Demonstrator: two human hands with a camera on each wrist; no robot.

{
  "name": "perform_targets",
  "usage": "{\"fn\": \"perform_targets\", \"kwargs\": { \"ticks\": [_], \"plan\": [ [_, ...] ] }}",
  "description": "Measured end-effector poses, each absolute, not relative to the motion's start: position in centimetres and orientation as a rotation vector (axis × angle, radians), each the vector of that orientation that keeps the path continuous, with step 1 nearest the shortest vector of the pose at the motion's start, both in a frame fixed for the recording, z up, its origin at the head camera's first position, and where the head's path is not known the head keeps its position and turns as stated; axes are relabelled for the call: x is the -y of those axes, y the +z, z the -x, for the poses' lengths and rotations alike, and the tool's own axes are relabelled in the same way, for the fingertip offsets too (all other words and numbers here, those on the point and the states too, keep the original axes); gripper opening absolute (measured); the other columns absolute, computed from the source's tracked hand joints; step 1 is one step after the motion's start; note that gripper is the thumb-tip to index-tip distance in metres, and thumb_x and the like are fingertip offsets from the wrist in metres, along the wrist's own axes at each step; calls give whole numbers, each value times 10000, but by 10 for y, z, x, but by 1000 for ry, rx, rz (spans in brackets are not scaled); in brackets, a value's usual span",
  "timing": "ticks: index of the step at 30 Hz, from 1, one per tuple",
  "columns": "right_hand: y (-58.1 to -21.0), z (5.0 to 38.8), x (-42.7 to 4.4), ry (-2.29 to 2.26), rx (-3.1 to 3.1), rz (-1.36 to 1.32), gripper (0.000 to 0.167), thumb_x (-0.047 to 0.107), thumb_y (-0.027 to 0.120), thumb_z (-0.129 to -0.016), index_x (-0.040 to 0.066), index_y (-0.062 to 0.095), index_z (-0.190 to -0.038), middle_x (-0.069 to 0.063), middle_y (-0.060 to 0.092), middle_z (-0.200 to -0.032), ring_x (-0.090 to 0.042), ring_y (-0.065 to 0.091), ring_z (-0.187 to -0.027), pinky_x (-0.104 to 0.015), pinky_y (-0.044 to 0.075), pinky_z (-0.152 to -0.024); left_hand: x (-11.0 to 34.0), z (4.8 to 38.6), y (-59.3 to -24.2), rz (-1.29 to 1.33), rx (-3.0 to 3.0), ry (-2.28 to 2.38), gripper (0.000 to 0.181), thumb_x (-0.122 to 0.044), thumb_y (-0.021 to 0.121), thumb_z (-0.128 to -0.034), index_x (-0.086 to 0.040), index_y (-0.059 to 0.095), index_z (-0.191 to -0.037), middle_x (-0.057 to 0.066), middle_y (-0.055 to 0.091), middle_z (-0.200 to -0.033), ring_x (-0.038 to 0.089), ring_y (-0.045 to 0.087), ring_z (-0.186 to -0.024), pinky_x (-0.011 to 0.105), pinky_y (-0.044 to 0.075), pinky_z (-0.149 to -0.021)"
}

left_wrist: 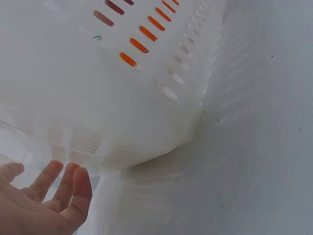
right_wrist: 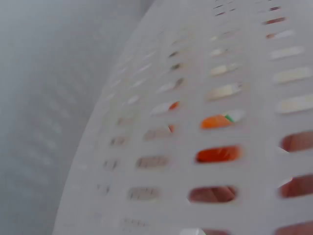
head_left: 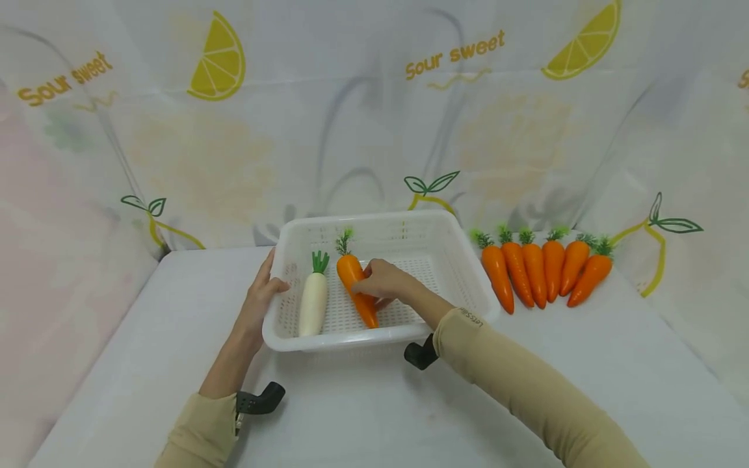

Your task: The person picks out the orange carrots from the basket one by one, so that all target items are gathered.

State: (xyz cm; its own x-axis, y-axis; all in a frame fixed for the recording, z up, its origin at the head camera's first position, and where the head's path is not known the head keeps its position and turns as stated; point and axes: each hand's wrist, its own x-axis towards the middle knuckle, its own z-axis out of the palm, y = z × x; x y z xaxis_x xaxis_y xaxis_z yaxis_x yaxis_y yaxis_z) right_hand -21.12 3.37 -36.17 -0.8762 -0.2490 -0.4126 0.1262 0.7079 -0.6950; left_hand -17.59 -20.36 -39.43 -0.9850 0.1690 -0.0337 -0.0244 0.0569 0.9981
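A white plastic basket [head_left: 374,338] with slotted walls stands on the table. Inside it a white radish [head_left: 313,304] with green stalks lies on the left. Beside the radish is an orange carrot [head_left: 349,270], which my right hand [head_left: 387,283] grips around its middle from the right. My left hand [head_left: 257,299] holds the basket's left rim, thumb over the edge and fingers against the outside. In the left wrist view, the bent fingers [left_wrist: 80,183] lie by the basket's wall [left_wrist: 112,98]. Through slots in the right wrist view, bits of carrot [right_wrist: 217,154] show; the right hand is mostly hidden.
Several more carrots [head_left: 534,266] lie in a row right of the basket, leafy tops toward the back. A white cloth covers the table [head_left: 363,416]. Behind it hangs a printed curtain [head_left: 363,117] with lemon pictures. Dark wrist cameras [head_left: 261,398] sit at both wrists.
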Motion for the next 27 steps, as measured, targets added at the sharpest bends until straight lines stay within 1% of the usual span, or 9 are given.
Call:
{"fn": "perform_targets", "kwargs": {
  "ticks": [4,9,12,17,22,27],
  "plan": [
    [-352,208,-36,-1204,-2341,79,515,282,629,-838,22,446,-1244,-139,562,-1101,-239,651,-842,-388,564,-733,204,175,-395,-150,-2169,2076,750,-120,340,-868,-460,80,-1484,-9,228,-1569,293,339,-1340,473,292,-1027],
    [-343,204,-44,-1344,-2277,67,499,284,620,-851,46,446,-1253,-139,562,-1137,-247,652,-854,-425,552,-774,203,175,-395,-140,-2185,2073,749,-126,348,-867,-440,79,-1492,5,217,-1572,301,326,-1355,495,276,-1041],
    [-338,202,-53,-1438,-2247,68,483,286,613,-866,66,440,-1260,-133,581,-1158,-240,640,-871,-417,553,-777,203,175,-395,-115,-2204,2058,747,-134,354,-868,-431,78,-1495,3,217,-1572,297,326,-1358,498,270,-1048],
    [-330,193,-75,-1594,-2223,94,470,268,589,-895,80,412,-1288,-134,567,-1230,-262,599,-993,-398,553,-790,201,175,-395,-92,-2224,2028,747,-136,351,-869,-428,70,-1497,-1,216,-1574,289,335,-1348,467,286,-1033],
    [-328,187,-91,-1652,-2232,106,512,267,585,-905,93,372,-1337,-146,548,-1257,-285,583,-1077,-399,550,-801,202,176,-394,-94,-2215,2035,735,-140,352,-876,-441,86,-1491,4,238,-1565,284,351,-1333,424,306,-1009],
    [-329,183,-102,-1641,-2265,113,552,284,589,-903,108,346,-1366,-147,537,-1277,-286,589,-1087,-392,549,-807,202,174,-395,-102,-2187,2057,750,-128,352,-864,-438,85,-1492,-22,207,-1576,277,297,-1371,488,247,-1063]
  ]
}}
